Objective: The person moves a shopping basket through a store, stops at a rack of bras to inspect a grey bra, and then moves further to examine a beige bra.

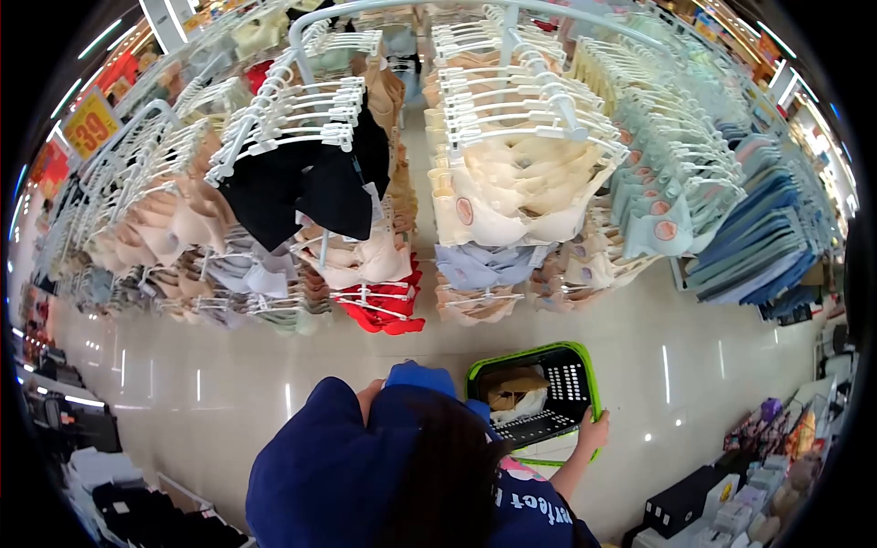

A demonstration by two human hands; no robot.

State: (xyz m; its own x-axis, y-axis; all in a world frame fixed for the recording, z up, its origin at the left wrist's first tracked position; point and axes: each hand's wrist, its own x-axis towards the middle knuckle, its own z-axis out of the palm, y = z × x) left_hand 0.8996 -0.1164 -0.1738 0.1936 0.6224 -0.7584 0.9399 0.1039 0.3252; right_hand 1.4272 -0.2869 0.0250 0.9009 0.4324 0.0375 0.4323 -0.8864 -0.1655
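A shopper's right hand (594, 429) clamps its fingers on the green basket (587, 370), apparently steadying it below the garment racks (512, 173), while the left hand (369, 395) meets a blue cloth (418, 376), fingers hidden.

Wears a navy top (320, 466), loose and bulky over the left sleeve (306, 425). Carries white block lettering (528, 502) on the front, legible only as "rfect", with a pink patch (523, 470) just above. Has dark hair (448, 466) falling over the cloth. Goes short-sleeved on the right, leaving forearm (571, 468) and right hand (594, 429) bare; shows the left hand (369, 397) bare too.
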